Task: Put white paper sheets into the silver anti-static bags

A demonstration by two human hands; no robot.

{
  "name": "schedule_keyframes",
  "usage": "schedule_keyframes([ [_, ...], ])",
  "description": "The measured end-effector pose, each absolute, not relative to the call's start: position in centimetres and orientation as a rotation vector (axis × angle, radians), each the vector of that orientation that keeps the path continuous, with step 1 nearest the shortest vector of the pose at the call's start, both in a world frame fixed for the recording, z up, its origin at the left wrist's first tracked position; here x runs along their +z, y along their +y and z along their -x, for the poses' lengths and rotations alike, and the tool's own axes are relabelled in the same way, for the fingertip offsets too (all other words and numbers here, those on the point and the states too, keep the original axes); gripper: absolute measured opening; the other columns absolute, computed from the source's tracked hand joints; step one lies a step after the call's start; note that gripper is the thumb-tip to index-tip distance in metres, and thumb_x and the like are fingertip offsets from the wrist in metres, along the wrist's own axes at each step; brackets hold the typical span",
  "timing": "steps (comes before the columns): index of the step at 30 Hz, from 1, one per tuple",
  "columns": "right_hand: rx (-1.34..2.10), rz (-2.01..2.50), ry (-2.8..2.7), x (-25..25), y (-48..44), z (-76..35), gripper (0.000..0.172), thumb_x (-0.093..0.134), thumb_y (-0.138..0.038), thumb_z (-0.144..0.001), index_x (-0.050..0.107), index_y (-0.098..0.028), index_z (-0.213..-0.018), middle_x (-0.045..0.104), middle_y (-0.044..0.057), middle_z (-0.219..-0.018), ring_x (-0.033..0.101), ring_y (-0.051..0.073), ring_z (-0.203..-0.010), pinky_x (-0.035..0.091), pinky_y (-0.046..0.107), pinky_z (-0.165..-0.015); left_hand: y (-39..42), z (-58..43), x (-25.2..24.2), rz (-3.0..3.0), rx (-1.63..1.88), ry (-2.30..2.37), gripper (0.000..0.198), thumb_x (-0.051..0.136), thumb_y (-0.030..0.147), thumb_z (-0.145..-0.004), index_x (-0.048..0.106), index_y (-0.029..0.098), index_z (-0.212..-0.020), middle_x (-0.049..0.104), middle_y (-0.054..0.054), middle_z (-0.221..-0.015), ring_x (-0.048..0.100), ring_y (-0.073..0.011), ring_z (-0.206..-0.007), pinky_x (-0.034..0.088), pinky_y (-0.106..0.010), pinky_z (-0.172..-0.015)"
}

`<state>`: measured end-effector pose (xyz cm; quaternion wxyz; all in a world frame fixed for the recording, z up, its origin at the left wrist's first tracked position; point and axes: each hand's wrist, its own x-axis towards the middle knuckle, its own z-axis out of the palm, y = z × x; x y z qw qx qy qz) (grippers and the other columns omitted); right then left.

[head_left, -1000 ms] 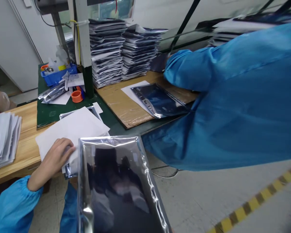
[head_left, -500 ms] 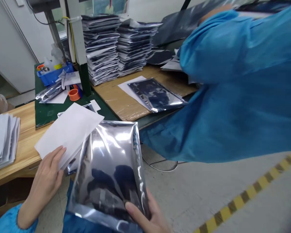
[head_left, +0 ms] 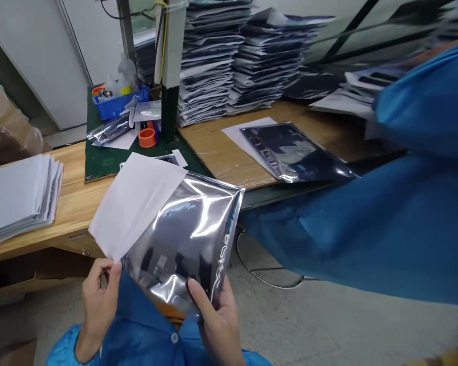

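Two bare hands hold things up in front of a blue smock [head_left: 148, 333] with a round pale button. The left hand [head_left: 99, 305] is narrowly pinched, its fingers and thumb closed on the near corner of a white paper sheet [head_left: 133, 203]; whether that grip also takes in the bag cannot be told. The right hand [head_left: 213, 315] grips the near right side of a silver antistatic bag [head_left: 187, 229], thumb on top of the film. The bag is tilted in the air above the bench edge, with the sheet lying slantwise over its left part. Its glossy, crinkled film gives back streaks of light. To the right, a co-worker's blue sleeve [head_left: 366, 239] reaches across. On the left of the wooden bench [head_left: 76, 208] lies a stack of white paper [head_left: 19, 195]. Farther on, a green mat [head_left: 103, 162] carries a blue bin [head_left: 118, 105] and an orange tape roll [head_left: 147, 137]. A flat dark bag [head_left: 290, 152] rests on a paper sheet atop taped cardboard [head_left: 209, 157], and tall, slumping stacks of bags [head_left: 209, 66] rise behind.
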<state>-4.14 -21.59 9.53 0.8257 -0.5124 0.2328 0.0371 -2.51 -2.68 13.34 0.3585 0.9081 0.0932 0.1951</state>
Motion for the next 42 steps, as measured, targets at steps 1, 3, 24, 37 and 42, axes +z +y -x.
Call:
schedule_keyframes([
  [1,0.086,1.078,0.492,9.5,-21.4,4.2,0.069,0.073,-0.043,-0.075,0.044,-0.023,-0.134,0.07,0.007,-0.112,0.067,0.024,-0.097,0.057,0.031,-0.081,-2.9,2.8,13.2,-2.321,0.537,0.24,0.018,0.048,0.034,-0.089,0.053,0.023,-0.075,0.052,0.002,-0.063,0.05,-0.0143,-0.057,0.04,-0.027,-0.054],
  [3,0.077,1.057,0.497,9.6,-20.9,4.2,0.071,0.073,-0.043,-0.074,0.043,-0.023,-0.135,0.071,0.007,-0.109,0.068,0.024,-0.095,0.057,0.033,-0.082,-3.3,3.4,12.8,-2.342,0.572,0.15,0.017,0.05,0.032,-0.089,0.053,0.023,-0.075,0.053,0.001,-0.062,0.049,-0.0141,-0.056,0.041,-0.028,-0.054],
  [24,0.422,1.417,-0.016,1.6,-21.7,7.0,0.036,0.067,-0.056,-0.074,0.076,-0.024,-0.085,0.076,0.007,-0.086,0.069,0.027,-0.087,0.053,0.045,-0.088,10.6,11.2,7.4,-1.233,0.239,1.061,0.042,0.07,0.019,-0.068,0.058,0.022,-0.108,0.067,-0.005,-0.114,0.05,-0.025,-0.124,0.046,-0.037,-0.104],
  [37,0.252,1.316,0.269,-2.5,-17.5,1.4,0.035,0.077,-0.05,-0.062,0.071,-0.015,-0.064,0.062,-0.001,-0.057,0.051,0.014,-0.058,0.041,0.026,-0.057,12.0,8.6,-0.3,-1.415,-0.152,0.879,0.037,0.079,0.02,-0.068,0.064,0.014,-0.101,0.069,-0.012,-0.11,0.064,-0.0256,-0.106,0.047,-0.038,-0.099],
  [42,0.199,1.34,0.352,-4.3,-18.4,4.3,0.036,0.071,-0.051,-0.069,0.072,-0.015,-0.072,0.066,0.001,-0.064,0.055,0.017,-0.064,0.043,0.027,-0.063,11.0,10.5,-2.1,-1.409,-0.205,0.865,0.036,0.074,0.033,-0.074,0.063,0.014,-0.102,0.07,-0.012,-0.106,0.064,-0.0267,-0.105,0.046,-0.04,-0.101],
])
